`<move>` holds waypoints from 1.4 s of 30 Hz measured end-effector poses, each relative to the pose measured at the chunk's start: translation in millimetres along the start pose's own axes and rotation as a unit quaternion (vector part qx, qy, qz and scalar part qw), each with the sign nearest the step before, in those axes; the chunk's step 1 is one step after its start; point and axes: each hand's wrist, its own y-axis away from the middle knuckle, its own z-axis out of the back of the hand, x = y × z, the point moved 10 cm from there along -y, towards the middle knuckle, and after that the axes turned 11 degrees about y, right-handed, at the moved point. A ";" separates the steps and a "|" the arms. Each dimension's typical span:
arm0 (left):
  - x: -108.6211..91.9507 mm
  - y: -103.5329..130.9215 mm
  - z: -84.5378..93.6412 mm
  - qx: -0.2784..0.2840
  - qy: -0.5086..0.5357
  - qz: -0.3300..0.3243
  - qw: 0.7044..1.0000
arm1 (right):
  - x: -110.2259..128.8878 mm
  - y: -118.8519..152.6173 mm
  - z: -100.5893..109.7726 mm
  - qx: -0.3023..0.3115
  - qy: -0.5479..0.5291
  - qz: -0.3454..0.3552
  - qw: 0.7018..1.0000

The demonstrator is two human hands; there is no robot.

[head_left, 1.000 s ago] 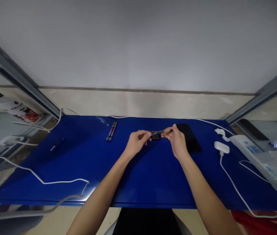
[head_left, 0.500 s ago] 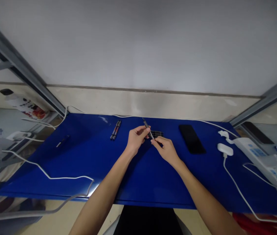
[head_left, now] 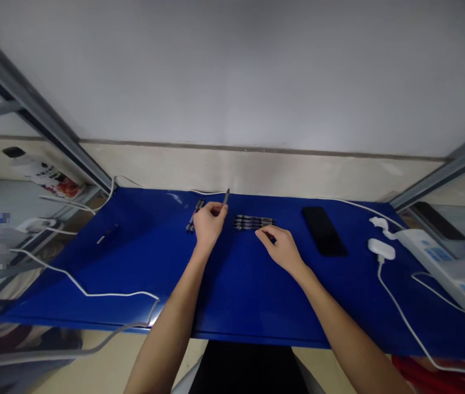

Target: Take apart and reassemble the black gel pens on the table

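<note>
My left hand point(head_left: 211, 219) is closed around a dark pen point(head_left: 227, 196), whose upper end sticks up past the thumb and fingers. Just beside that hand, partly covered by it, a couple of dark pens point(head_left: 193, 218) lie slanted on the blue desk. My right hand point(head_left: 280, 244) has its thumb and fingertips pinched together; whatever they hold, if anything, is hidden. Beyond its fingertips, several dark pens point(head_left: 252, 221) lie side by side in a row, pointing left to right.
A black phone point(head_left: 323, 231) lies right of the pens. Farther right are a white earphone case point(head_left: 381, 249) with a cable and a white power strip point(head_left: 431, 254). One more dark pen point(head_left: 108, 234) lies at left on the blue desk point(head_left: 248, 301). A wall point(head_left: 257, 172) closes the back.
My hands have come apart. The left one moved left with the pen, toward the slanted pens, while the right one shifted slightly right. The row of pens is now more uncovered.
</note>
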 end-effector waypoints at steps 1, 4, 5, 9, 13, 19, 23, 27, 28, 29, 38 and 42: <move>0.0 -2.9 10.2 -0.028 -0.081 -0.012 0.996 | -0.2 -0.2 1.1 -0.002 0.002 0.001 1.000; 3.9 -7.3 23.4 -0.056 -0.229 -0.027 0.971 | 0.9 0.0 2.9 -0.007 0.001 0.011 1.000; 5.8 -8.0 25.4 -0.061 -0.259 -0.030 0.963 | 1.5 0.1 3.0 -0.006 0.004 0.015 1.000; 13.1 -9.7 30.0 -0.080 -0.328 -0.037 0.940 | 3.7 0.2 1.9 0.005 0.033 0.026 0.999; 17.9 -10.5 33.3 -0.095 -0.349 -0.040 0.931 | 4.9 0.1 1.3 0.011 0.055 0.033 0.998; 29.1 -13.2 33.9 -0.081 -0.359 -0.008 0.930 | 1.9 0.4 -2.3 0.027 0.088 0.034 0.995; 31.7 -14.1 35.0 -0.082 -0.360 0.007 0.929 | 0.6 0.5 -3.1 0.037 0.101 0.030 0.994; 30.3 -14.1 35.9 -0.091 -0.362 -0.002 0.928 | 2.0 0.5 -4.0 0.043 0.105 0.032 0.993; 30.7 -14.1 36.1 -0.091 -0.360 -0.003 0.928 | 2.2 0.5 -4.3 0.043 0.106 0.032 0.993; 31.4 -14.2 36.3 -0.091 -0.359 -0.002 0.929 | 2.2 0.6 -4.6 0.043 0.107 0.032 0.993; 43.3 -18.3 44.0 -0.091 -0.332 0.046 0.938 | 2.5 1.1 -5.6 0.056 0.098 0.028 0.993; 45.4 -19.5 46.5 -0.091 -0.316 0.049 0.943 | 3.3 0.6 -5.8 0.054 0.107 0.034 0.992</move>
